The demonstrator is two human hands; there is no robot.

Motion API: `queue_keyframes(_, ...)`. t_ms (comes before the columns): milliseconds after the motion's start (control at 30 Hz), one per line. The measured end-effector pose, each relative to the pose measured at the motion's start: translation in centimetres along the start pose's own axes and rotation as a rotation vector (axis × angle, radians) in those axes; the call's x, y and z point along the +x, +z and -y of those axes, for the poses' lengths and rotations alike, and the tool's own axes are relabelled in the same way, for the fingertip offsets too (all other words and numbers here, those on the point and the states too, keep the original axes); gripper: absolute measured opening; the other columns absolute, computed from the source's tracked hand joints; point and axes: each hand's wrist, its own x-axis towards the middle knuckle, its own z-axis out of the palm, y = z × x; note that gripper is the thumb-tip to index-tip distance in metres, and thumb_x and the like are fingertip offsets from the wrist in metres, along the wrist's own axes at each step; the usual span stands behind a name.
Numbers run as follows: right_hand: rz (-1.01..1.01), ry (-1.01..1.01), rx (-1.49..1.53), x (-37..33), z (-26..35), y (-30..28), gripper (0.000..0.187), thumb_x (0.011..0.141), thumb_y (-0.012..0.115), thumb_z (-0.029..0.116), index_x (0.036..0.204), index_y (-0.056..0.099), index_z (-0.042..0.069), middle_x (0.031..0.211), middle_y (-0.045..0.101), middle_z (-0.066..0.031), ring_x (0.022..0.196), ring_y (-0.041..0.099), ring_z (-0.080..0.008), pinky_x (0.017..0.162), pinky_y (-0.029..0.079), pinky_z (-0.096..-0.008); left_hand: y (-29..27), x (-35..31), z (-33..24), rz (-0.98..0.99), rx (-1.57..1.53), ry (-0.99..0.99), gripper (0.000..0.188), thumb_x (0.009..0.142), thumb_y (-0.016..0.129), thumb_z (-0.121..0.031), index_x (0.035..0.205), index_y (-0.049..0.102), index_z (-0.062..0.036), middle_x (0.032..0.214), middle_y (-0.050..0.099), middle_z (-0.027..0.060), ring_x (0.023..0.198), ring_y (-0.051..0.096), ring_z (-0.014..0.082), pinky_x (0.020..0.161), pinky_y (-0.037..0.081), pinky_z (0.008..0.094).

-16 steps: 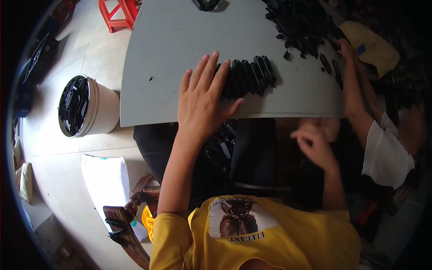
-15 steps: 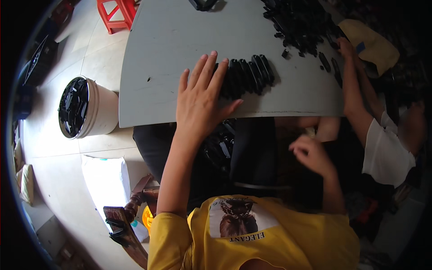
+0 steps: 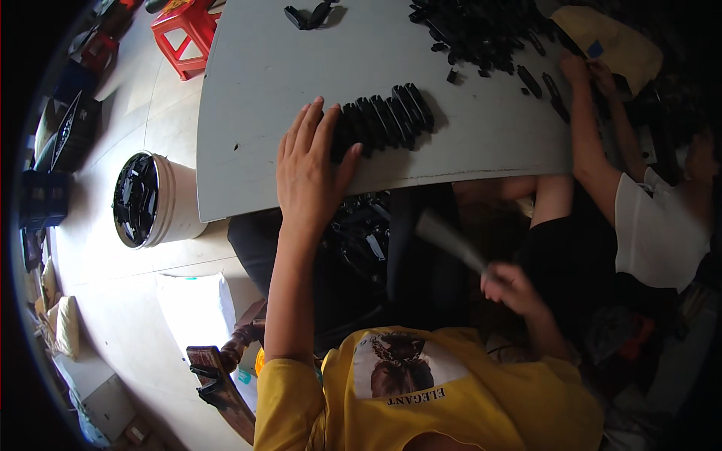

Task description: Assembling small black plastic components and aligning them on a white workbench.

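Note:
My left hand [image 3: 307, 161] rests on the table with its fingers stretched out, against the left end of a row of black plastic pieces [image 3: 387, 116]. Its thumb reaches along the near side of that row. The pieces stand side by side, slightly slanted. Past the table's front edge, my right hand [image 3: 513, 287] is closed round one end of a long, narrow grey tool [image 3: 451, 240]. Motion smears the tool, so its exact kind cannot be told. More black pieces [image 3: 361, 237] lie in my lap, below the table edge.
On the grey table [image 3: 263, 83] are a heap of black parts [image 3: 474, 34] and two black pieces [image 3: 310, 15]. A co-worker's hands [image 3: 583, 71] work beside a tan bag [image 3: 613, 45]. Leftward stand a filled white bucket [image 3: 173, 199] and a red stool [image 3: 184, 37].
The grey tool now shows in my right hand, which was blurred and without a visible tool before. My left hand's fingers have drawn closer together. The whole view has shifted slightly.

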Motion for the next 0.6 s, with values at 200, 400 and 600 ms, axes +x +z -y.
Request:
queue_keyframes(200, -0.27, -0.349, -0.155, 6.3, 8.5, 1.9, 0.053, 0.095, 0.052, 0.007, 0.146, 0.036, 0.003, 0.081, 0.055, -0.0042, 0.059, 0.052, -0.0083, 0.053, 0.044, -0.0219, -0.2, 0.1, -0.2, 0.012, 0.017, 0.023, 0.05, 0.083, 0.068, -0.024, 0.128, 0.056, -0.006, 0.136, 0.052, 0.0123, 0.128, 0.047, 0.0297, 0.103, 0.039, 0.0406)
queue_keyframes(400, -0.689, -0.762, -0.895, 11.5, 12.8, 3.6, 0.059, 0.093, 0.049, -0.003, 0.148, 0.033, 0.008, 0.086, 0.061, -0.0115, 0.066, 0.058, -0.0155, 0.06, 0.048, -0.0275, -0.6, 0.0, -0.1, 0.041, 0.045, 0.101, 0.049, 0.08, 0.069, -0.02, 0.127, 0.058, -0.0111, 0.136, 0.053, 0.0089, 0.128, 0.048, 0.0281, 0.102, 0.04, 0.0409)
queue_keyframes(600, -0.498, -0.317, -1.239, 13.8, 13.2, 2.8, 0.058, 0.091, 0.051, -0.002, 0.146, 0.036, 0.008, 0.088, 0.063, -0.0204, 0.075, 0.065, -0.0297, 0.068, 0.052, -0.0388, -0.5, -0.2, 0.0, 0.048, 0.033, 0.101, 0.045, 0.079, 0.069, -0.019, 0.123, 0.062, -0.011, 0.134, 0.056, 0.0082, 0.127, 0.049, 0.0275, 0.102, 0.04, 0.0411)
